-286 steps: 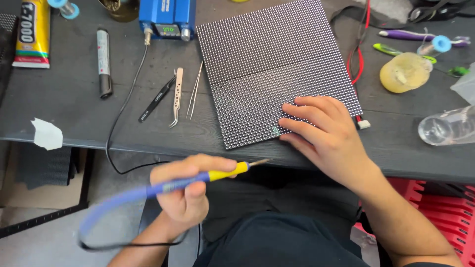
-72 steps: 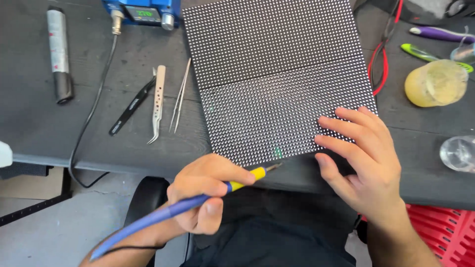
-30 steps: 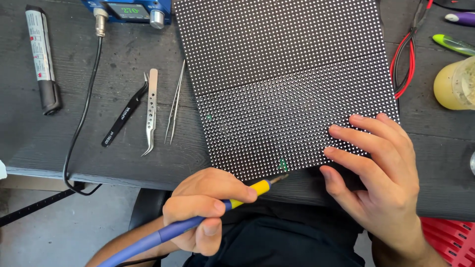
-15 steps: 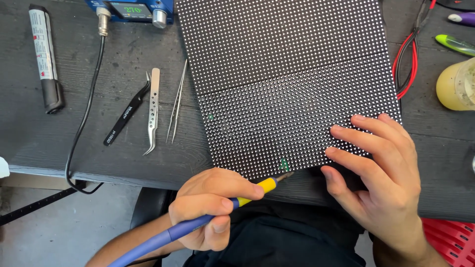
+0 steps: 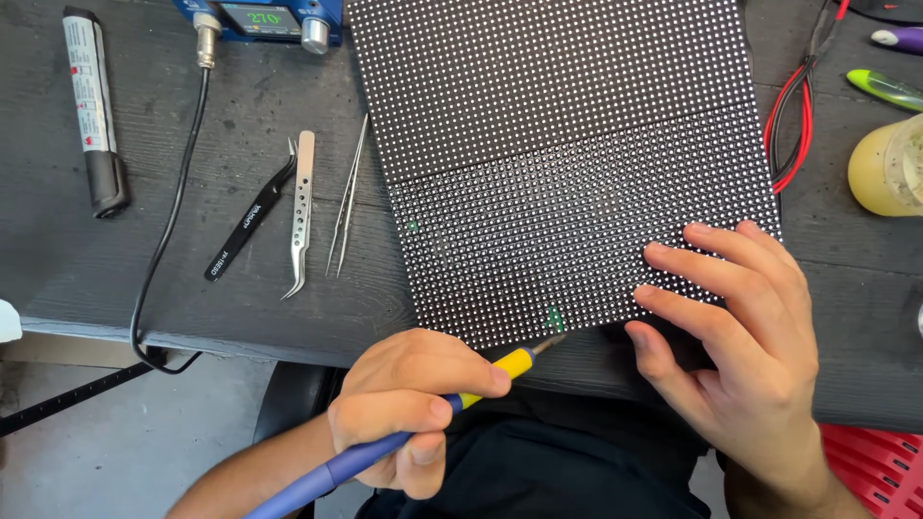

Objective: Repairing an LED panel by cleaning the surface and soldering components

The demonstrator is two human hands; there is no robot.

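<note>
Two bare hands are seen at work over a dotted LED matrix panel [image 5: 567, 163] laid on a dark wooden bench [image 5: 115, 279]. A blue-handled soldering iron w/ yellow collar [image 5: 452, 404] is gripped pen-style in the left hand [image 5: 409, 408], fingers closed round the handle, and its tip is brought to the panel's near edge at approx. 6 o'clock, just beside a small green mark [image 5: 555, 318]. The right hand [image 5: 740, 336] is laid flat and open, holding nothing, fingers spread on the panel's near corner at approx. 4 o'clock, so the board is pinned. Compared w/ the view a couple of secs earlier, the tip has been crept closer to the green mark and the panel is now seen nearer and larger; contact can't be told for certain, but the iron appears to be set for a touch-up at that spot. At 9 o'clock from the panel, black tweezers [image 5: 248, 221], perforated steel tweezers [image 5: 301, 211] and fine-point tweezers [image 5: 348, 192] are laid side by side, untouched. Beyond them a black cable [image 5: 171, 221] is run up to a blue solder station [image 5: 260, 17] at 11 o'clock, w/ a marker-like tube [image 5: 94, 111] at 10 o'clock. Red and black wires [image 5: 798, 106] and a yellowish container [image 5: 889, 165] are kept at 2 to 3 o'clock.
</note>
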